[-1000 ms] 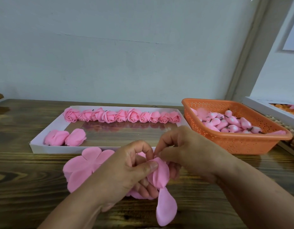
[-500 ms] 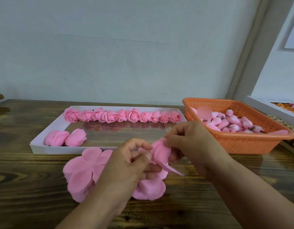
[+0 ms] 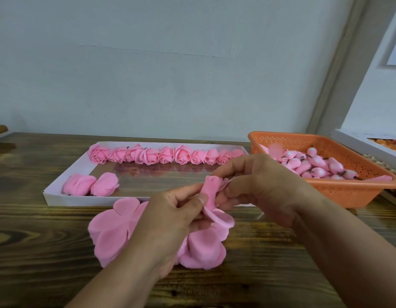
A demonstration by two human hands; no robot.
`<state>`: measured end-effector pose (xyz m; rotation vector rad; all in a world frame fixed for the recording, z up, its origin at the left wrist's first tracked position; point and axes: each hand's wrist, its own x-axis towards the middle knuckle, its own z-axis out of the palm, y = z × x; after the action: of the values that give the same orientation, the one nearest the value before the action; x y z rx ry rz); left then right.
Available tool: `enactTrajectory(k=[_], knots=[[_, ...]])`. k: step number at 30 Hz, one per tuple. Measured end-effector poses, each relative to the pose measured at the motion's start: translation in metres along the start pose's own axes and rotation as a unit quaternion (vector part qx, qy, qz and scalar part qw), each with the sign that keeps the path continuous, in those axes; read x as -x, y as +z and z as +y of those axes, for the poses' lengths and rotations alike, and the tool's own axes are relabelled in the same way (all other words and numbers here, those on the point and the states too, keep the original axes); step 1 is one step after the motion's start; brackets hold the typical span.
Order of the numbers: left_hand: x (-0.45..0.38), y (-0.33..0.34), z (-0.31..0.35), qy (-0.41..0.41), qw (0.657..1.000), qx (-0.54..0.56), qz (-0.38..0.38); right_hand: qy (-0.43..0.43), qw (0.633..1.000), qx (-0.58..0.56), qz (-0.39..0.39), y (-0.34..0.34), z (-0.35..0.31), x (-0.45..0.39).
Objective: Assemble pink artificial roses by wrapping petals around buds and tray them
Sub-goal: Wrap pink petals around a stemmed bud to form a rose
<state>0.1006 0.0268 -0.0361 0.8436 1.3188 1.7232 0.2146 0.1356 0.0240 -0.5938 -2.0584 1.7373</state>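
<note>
Just in front of the white tray [image 3: 52, 196], both hands work a half-wrapped rose [image 3: 211, 190]. Left hand [image 3: 170, 221] pinches its lower petals between thumb and fingers; right hand [image 3: 259, 185] curls its fingertips round the upper part of the same rose. Loose petal sheets [image 3: 110, 232] lie on the wooden table [image 3: 37, 274] beneath the hands. Along the tray's far side runs a row of finished roses [image 3: 165, 154]. Right of the tray, an orange basket [image 3: 339, 192] holds pink buds [image 3: 317, 165].

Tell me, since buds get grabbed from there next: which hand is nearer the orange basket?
Right. The right hand works just beside the orange basket; the left hand is farther, nearer the petal pile.
</note>
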Motion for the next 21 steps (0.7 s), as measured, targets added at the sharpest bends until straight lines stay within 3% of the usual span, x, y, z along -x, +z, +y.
enactTrajectory(k=[8, 14, 21], knots=[[0.002, -0.001, 0.006, -0.014, 0.999, 0.035, -0.025, -0.101, 0.963, 0.248, 0.014, -0.007, -0.014, 0.0], [0.006, -0.002, 0.016, -0.042, 0.996, 0.035, -0.068, -0.127, 0.962, 0.242, -0.027, -0.009, -0.02, -0.001], [0.009, 0.0, 0.023, -0.084, 0.993, 0.024, -0.085, -0.117, 0.97, 0.215, -0.008, -0.003, -0.017, 0.001]])
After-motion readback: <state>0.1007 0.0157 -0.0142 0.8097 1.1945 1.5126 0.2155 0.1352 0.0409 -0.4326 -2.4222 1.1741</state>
